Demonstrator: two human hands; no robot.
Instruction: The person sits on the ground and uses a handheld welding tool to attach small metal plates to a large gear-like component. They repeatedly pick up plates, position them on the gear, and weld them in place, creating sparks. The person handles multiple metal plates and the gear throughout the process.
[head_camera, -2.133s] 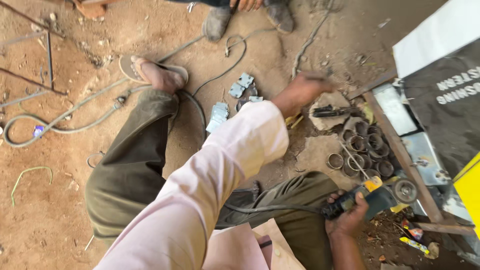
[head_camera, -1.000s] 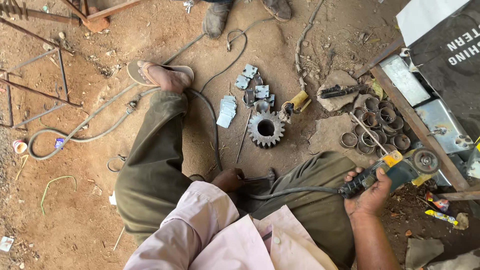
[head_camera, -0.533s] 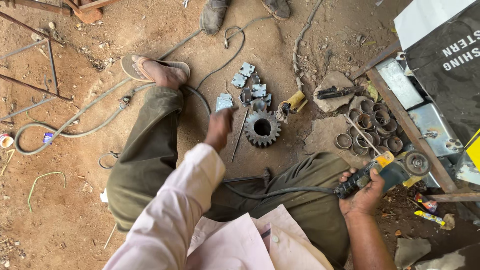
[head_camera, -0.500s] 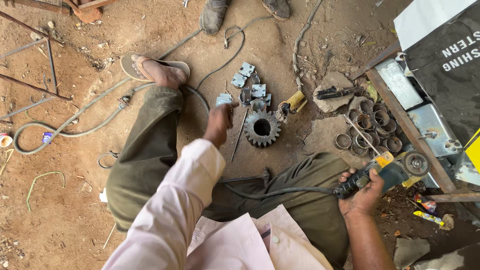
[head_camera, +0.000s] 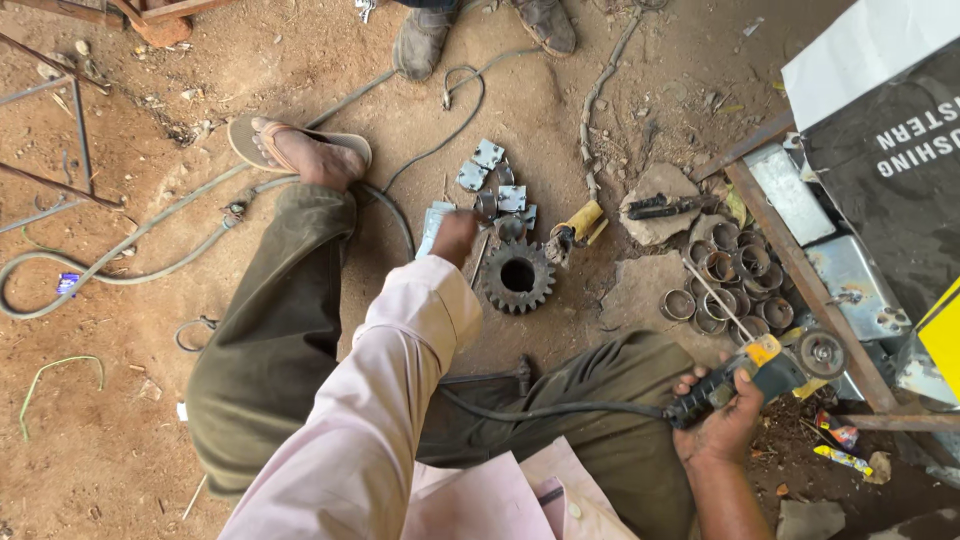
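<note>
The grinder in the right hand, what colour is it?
Yellow and black grinder, right hand gripping it, head view.

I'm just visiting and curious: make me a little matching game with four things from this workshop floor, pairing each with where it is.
Things:
1. toothed gear
2. angle grinder
3. metal rings
4. sandal

Places:
A. gripped in the right hand
B. on the foot stretched out over the dirt
C. flat on the ground just right of the left hand
D. heaped beside the rusty angle bar

Pairs: 1-C, 2-A, 3-D, 4-B
</note>
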